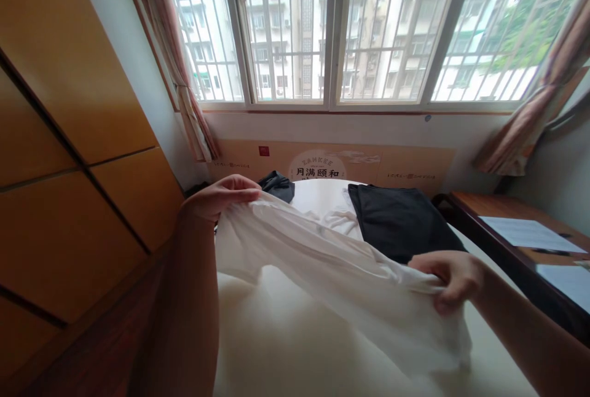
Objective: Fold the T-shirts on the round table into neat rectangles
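Left hand (221,198) grip closed, fingers curled over the upper edge of a thin white garment (322,262), holding it near the middle of the frame. Right hand (449,280) grip also closed, pinching a fold of the same cloth at the lower right. The garment is lifted and stretched between both hands, sagging in the middle above a white-covered bed (498,360), not laid down. Just beyond it, a black garment (399,222) lies flat on the bed, and a bunched black cloth (276,185) sits at the far edge, not spread out. Crumpled white fabric (338,220) lies between those two. Far side of the bed: a printed wall panel (332,165) under a barred window (332,28). Wooden wardrobe (69,169) fills the left of the frame. On the right, sheets of paper (530,234) lie on a wooden tabletop (488,203).
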Tool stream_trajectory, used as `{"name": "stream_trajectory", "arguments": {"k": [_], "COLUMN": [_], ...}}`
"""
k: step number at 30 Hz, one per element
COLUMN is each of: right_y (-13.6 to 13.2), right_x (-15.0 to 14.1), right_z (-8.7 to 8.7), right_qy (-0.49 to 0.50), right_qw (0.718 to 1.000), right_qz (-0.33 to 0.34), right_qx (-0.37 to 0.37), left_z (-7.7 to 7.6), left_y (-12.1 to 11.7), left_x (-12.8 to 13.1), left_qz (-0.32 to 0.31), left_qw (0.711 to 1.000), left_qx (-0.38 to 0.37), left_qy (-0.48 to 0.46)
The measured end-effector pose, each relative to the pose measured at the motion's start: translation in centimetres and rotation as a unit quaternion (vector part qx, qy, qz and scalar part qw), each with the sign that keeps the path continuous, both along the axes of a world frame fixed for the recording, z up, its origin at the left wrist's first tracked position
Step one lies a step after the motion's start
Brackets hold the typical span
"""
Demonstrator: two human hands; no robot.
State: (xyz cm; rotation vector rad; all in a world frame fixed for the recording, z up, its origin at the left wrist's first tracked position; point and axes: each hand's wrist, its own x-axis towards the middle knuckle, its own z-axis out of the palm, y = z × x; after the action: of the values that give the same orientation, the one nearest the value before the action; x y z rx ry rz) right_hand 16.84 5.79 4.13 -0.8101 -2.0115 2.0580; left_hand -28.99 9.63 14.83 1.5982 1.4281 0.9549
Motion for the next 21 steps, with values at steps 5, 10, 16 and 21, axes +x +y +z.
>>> {"name": "stream_trajectory", "arguments": {"k": [5,10,16,21], "right_y": [2.8,7.7,14.1,18.7], "right_x": [-0.4,0.9,0.0,-1.9], "right_z": [-2.1,-4.5,-4.2,-2.8], "right_qy": [0.068,0.031,-0.144,-0.246], "right_qw": [0.951,0.855,0.741,0.688], "right_qz": [-0.3,-0.489,-0.514,-0.524], "right_qx": [0.042,0.169,0.408,0.438], "left_z": [-3.6,-8.5,-9.9,-9.5], "left_y": [5.2,10.0,10.3,10.3], "left_x": [0.6,1.6,2.4,2.3], "left_qz": [0.0,0.111,0.164,0.258], "left_qw": [0.991,0.949,0.92,0.931], "left_qx": [0.084,0.186,0.196,0.142], "left_qy": [0.106,0.231,0.298,0.214]}}
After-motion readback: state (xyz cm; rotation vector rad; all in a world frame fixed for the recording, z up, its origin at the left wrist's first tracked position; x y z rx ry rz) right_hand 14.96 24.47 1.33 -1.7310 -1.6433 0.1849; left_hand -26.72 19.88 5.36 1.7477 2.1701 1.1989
